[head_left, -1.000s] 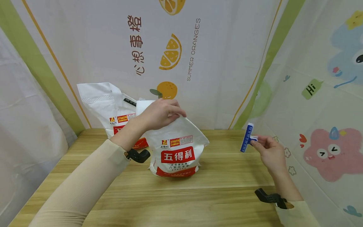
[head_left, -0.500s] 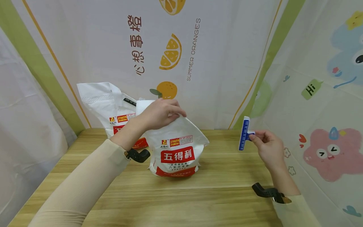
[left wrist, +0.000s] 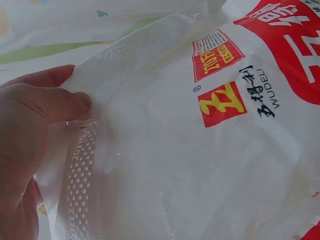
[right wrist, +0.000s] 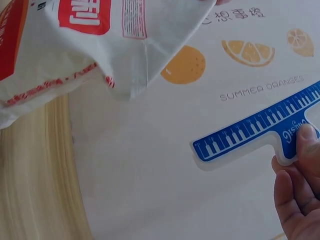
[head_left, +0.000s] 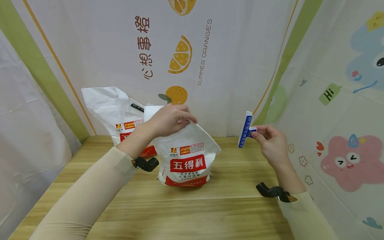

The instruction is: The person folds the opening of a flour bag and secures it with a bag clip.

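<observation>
A white flour bag (head_left: 188, 146) with red print stands on the wooden table. My left hand (head_left: 171, 120) pinches its folded top edge; in the left wrist view the thumb (left wrist: 75, 104) presses the white plastic beside a dotted strip. Right of the bag, raised above the table, my right hand (head_left: 271, 141) holds a blue and white bag clip (head_left: 246, 130) by its handle. In the right wrist view the clip's long bar (right wrist: 250, 125), printed with piano keys, points toward the bag, with a gap between them.
Behind and left of the front bag stands a second flour bag (head_left: 105, 103), a black clip (head_left: 137, 107) at its top. The wooden table (head_left: 192, 216) meets a printed curtain (head_left: 234, 66) at the back and another cloth (head_left: 345, 133) on the right.
My right hand has moved left and up with the clip, bringing it closer to the front bag. The left hand and both bags stay where they were.
</observation>
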`<action>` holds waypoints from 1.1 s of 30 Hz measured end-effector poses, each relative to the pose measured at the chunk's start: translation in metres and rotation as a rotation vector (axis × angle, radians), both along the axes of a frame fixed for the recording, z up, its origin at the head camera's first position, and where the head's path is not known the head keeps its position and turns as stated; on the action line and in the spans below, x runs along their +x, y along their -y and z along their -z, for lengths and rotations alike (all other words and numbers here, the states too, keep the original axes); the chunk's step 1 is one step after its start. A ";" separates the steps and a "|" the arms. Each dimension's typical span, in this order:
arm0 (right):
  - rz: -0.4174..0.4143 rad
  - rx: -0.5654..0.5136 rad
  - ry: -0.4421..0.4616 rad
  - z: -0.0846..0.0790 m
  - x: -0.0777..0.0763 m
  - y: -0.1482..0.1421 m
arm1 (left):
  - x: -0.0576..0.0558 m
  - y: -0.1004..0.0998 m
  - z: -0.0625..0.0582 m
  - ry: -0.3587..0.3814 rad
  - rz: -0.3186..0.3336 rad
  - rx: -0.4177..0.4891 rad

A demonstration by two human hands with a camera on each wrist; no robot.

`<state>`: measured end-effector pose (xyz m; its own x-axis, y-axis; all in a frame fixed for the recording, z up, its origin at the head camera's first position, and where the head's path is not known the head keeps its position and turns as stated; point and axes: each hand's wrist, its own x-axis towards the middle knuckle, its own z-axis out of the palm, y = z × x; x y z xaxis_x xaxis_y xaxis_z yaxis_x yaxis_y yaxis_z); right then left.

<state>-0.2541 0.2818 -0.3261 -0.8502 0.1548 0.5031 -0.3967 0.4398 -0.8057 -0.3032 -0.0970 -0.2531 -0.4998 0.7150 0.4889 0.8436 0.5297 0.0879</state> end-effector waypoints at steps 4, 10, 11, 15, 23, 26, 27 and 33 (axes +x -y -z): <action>-0.056 0.017 -0.023 -0.006 -0.004 0.013 | -0.001 0.000 0.000 0.004 -0.004 -0.004; -0.125 0.057 0.002 -0.012 -0.009 0.035 | -0.001 -0.001 0.001 0.014 -0.011 -0.006; -0.128 0.070 0.010 -0.011 -0.010 0.037 | -0.001 -0.001 0.001 0.016 -0.010 -0.004; -0.143 0.118 0.050 -0.010 -0.012 0.048 | -0.001 -0.002 0.001 0.018 -0.009 -0.003; -0.146 0.228 0.040 -0.007 -0.015 0.066 | 0.000 -0.002 0.001 0.019 -0.014 -0.005; -0.136 0.283 0.012 -0.008 -0.016 0.071 | 0.001 -0.002 0.001 0.016 -0.010 -0.002; -0.132 0.303 0.003 -0.008 -0.016 0.073 | 0.001 -0.002 0.000 0.014 -0.010 -0.002; -0.134 0.412 -0.035 -0.007 -0.016 0.083 | 0.001 -0.002 -0.001 0.012 -0.018 -0.004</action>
<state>-0.2697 0.1989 -0.3188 -0.8307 -0.1758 0.5282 -0.4960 0.6646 -0.5589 -0.3025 -0.0951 -0.2525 -0.5188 0.7075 0.4799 0.8326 0.5455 0.0958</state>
